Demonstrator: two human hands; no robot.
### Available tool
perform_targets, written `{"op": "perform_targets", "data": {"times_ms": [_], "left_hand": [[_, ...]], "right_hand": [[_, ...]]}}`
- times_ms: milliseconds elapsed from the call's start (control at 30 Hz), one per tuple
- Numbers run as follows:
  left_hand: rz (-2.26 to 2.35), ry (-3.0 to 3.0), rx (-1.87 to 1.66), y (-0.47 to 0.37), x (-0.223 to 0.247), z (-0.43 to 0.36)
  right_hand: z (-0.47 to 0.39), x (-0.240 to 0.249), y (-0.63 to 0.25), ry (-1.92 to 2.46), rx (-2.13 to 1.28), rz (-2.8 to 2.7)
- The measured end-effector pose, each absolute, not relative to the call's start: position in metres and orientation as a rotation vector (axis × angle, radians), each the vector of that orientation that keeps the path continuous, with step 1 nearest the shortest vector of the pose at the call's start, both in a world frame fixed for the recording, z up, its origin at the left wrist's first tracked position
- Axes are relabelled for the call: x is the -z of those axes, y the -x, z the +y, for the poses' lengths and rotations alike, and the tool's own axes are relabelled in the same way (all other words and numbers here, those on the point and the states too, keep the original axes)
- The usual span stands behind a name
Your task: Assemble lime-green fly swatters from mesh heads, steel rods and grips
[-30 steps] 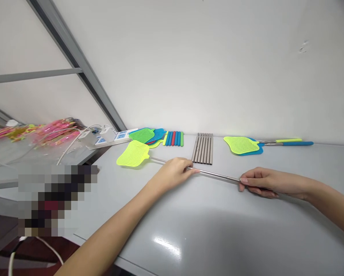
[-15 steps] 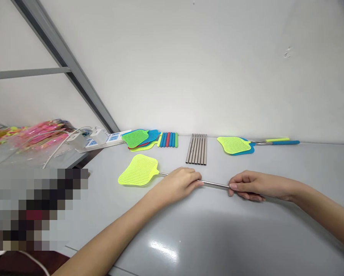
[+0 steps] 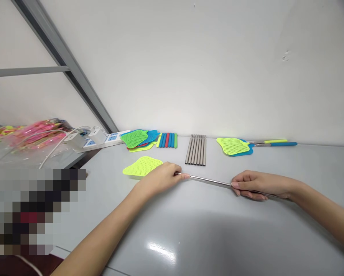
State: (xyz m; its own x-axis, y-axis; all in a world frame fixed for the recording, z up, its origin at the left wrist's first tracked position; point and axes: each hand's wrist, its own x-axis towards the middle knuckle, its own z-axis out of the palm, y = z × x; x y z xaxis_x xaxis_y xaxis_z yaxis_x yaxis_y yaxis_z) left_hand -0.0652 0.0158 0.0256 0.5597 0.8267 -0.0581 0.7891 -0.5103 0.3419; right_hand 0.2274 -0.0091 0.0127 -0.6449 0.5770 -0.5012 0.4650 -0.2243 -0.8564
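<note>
A yellow-green perforated swatter head (image 3: 141, 167) lies at the left end of a thin metal rod (image 3: 209, 180). Closed round the rod close to that head is my left hand (image 3: 163, 177), which covers the joint. My right hand (image 3: 251, 185) grips the same rod further right, with the rod's end passing under the palm toward the wrist. Behind the hands, several metal tubes (image 3: 196, 150) lie side by side on the grey table (image 3: 212, 237).
Stacked swatter heads (image 3: 135, 138) and a row of coloured handles (image 3: 167, 140) lie by the wall. Two swatters with handles (image 3: 282, 144) rest at the back right. A power strip (image 3: 114, 138) and bagged pink items (image 3: 39, 132) are at left.
My left hand has slid left along the rod to the swatter head, whose visible face has tilted. More rod shows between the hands and beyond my right hand, which has barely moved.
</note>
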Motion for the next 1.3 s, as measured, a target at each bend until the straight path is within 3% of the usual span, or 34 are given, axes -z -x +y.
{"op": "perform_targets", "data": {"times_ms": [300, 567, 1300], "left_hand": [[1.307, -2.575, -0.089, 0.052, -0.018, 0.007], [1.200, -2.614, -0.055, 0.038, -0.014, -0.005], [1.361, -2.583, -0.127, 0.015, 0.000, -0.040]], "right_hand": [[-0.010, -0.013, -0.223, 1.307, -2.010, -1.937], [-0.023, -0.013, -0.209, 1.257, -2.288, -1.701], [-0.029, -0.011, -0.197, 1.292, -2.426, -1.525]]}}
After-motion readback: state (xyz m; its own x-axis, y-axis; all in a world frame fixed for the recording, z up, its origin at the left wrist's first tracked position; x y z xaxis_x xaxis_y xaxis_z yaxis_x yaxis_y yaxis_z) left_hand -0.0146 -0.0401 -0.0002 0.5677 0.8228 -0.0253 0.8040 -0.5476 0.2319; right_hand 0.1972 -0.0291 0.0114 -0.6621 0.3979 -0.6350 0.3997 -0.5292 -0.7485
